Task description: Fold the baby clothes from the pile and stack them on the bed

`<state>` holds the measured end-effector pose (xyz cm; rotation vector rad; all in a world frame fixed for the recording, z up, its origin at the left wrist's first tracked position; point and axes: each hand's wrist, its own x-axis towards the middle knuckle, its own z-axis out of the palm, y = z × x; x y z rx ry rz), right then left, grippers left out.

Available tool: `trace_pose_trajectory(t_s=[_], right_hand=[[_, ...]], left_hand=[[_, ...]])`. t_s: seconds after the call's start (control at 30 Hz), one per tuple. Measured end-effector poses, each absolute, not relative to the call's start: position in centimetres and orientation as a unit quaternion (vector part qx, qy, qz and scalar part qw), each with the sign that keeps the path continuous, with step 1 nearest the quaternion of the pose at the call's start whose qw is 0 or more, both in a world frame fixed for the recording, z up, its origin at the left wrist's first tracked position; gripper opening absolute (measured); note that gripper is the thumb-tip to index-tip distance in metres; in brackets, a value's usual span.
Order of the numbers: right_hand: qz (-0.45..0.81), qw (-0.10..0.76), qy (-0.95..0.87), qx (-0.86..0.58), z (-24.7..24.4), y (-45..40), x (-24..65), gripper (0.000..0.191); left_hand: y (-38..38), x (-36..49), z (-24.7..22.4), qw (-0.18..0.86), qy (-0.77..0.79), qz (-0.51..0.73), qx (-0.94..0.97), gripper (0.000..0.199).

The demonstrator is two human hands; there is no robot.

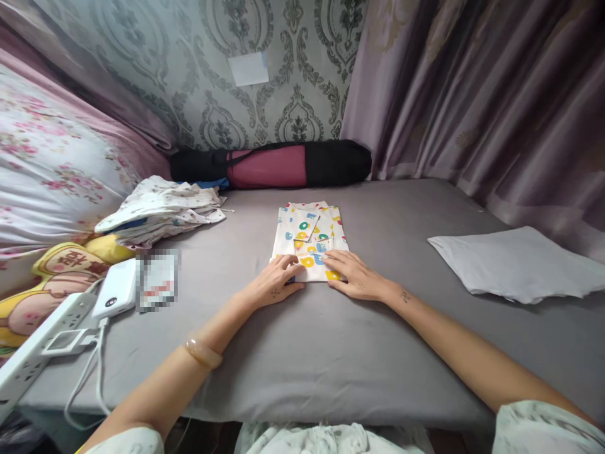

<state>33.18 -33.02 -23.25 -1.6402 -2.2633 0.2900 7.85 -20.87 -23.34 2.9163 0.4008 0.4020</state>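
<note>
Saw a grey bedsheet [401,328] spread wide, bounded at 12 o'clock by damask wallpaper [184,69]. Noticed a mauve curtain [425,94] hanging between 1 and 2 o'clock. Found a black-and-maroon cylindrical bag [267,167] lying crosswise at 12 o'clock, blocking off the far side. Spotted a pale grey cloth [520,265] lying flat at 3 o'clock and a heap of printed clothes [161,208] between 9 and 10, both well apart from the centre. Saw a white power strip [47,340] at 8 o'clock.

Located a folded, colourfully printed white shirt [312,230] at the clock's centre, flat on the sheet, narrower end pointing to 12 o'clock, long axis running 12 to 6.

Saw the left hand [278,277] at its 7 o'clock corner, fingers bent on the fabric; could not tell whether pinching any. Saw the right hand [354,274] at 5 o'clock, fingers extended over the fabric, thumb apart from them. Noticed lastly a white power bank [116,287] between 8 and 9.
</note>
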Motion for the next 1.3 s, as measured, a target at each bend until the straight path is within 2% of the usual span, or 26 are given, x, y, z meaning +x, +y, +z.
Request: trace_pose_trajectory(t_s=[0.1,0.33,0.57,0.87,1.1,1.3], right_hand=[[0.078,0.185,-0.798,-0.569,-23.3,-33.4,33.2,0.038],[0.039,0.173,-0.813,-0.555,-23.0,-33.6,33.0,0.028],[0.005,0.175,-0.81,-0.56,-23.6,-33.1,33.3,0.028],[-0.001,0.201,-0.799,-0.568,-25.4,-32.5,35.3,0.046],[0.017,0.203,-0.801,-0.563,-26.4,-32.8,36.6,0.06],[0.031,0.177,-0.81,-0.558,-25.4,-32.8,36.9,0.06]], left_hand=[[-21.0,7.9,-23.3,0.064,0.113,0.143,0.981,0.028],[-21.6,8.6,-23.1,-0.028,0.077,0.128,0.988,0.032],[-21.4,9.1,-22.9,0.025,0.158,0.16,0.974,0.032],[-20.3,7.0,-23.7,0.016,0.129,0.141,0.981,0.024],[-18.4,4.2,-24.5,0.026,0.184,0.147,0.972,0.041],[-18.0,3.6,-23.9,0.079,0.174,0.141,0.971,0.057]])
